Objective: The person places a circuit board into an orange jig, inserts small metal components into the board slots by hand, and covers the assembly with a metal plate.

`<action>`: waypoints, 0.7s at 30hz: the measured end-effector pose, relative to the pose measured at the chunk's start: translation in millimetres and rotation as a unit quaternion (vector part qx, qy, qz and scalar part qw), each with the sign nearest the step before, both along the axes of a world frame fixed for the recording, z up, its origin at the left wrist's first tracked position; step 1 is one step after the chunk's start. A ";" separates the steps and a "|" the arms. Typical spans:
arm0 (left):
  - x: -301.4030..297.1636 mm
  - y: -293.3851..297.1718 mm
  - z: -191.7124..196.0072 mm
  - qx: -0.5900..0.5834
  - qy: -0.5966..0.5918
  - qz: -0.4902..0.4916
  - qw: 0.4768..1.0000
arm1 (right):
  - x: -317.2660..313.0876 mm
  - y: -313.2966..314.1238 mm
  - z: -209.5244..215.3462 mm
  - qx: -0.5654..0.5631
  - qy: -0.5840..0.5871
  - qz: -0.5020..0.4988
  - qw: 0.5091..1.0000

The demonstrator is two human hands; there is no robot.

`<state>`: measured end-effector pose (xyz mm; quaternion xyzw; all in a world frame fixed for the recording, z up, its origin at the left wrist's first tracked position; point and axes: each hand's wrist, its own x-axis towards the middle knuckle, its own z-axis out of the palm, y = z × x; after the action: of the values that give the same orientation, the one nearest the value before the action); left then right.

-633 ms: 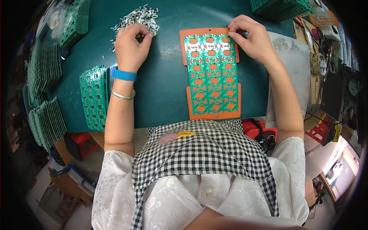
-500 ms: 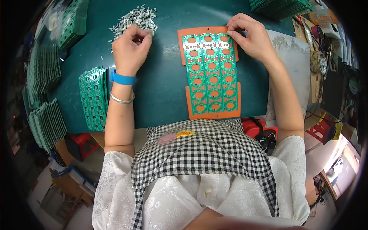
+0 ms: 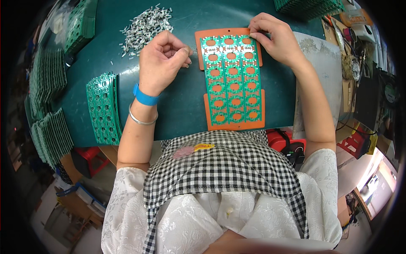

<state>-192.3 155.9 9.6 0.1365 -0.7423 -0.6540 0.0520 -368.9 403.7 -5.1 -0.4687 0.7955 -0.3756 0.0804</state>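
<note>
A green circuit board panel (image 3: 234,88) with oval cutouts lies on an orange backing plate (image 3: 215,33) in front of me. My left hand (image 3: 164,61) hovers just left of the panel's upper part, fingers curled and thumb pressed in; whatever its fingertips pinch is too small to make out. At the panel's upper right corner my right hand (image 3: 275,38) has thumb and forefinger together, touching the edge there; anything between them is hidden. Beyond my left hand is a loose pile of small white and silvery parts (image 3: 146,27).
Left of me a stack of green panels (image 3: 101,109) lies on the dark green table (image 3: 177,112). More panel stacks stand at the far left (image 3: 48,78) and far right (image 3: 311,8). A grey sheet (image 3: 319,67) lies under my right forearm; tools and cables crowd the right edge.
My left hand has moved right and slightly nearer, from the pile of small parts toward the circuit board panel. My right hand has stayed at the panel's corner.
</note>
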 end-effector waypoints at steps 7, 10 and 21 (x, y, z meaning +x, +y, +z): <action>8.5 17.7 1.7 -0.023 0.001 -0.003 1.000 | 2.8 -6.9 5.2 0.042 0.076 -0.006 0.996; 10.9 25.5 -1.0 -0.074 0.018 -0.018 0.997 | 2.0 -7.3 6.7 0.042 0.132 0.021 0.990; 8.0 56.3 6.7 -0.142 0.158 0.001 0.977 | 53.0 -19.5 32.1 -0.080 -0.038 0.047 0.995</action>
<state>-184.2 212.2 16.3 0.0231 -0.8100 -0.5550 0.1881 -315.9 384.2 26.9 -0.4963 0.7360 -0.4516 0.0901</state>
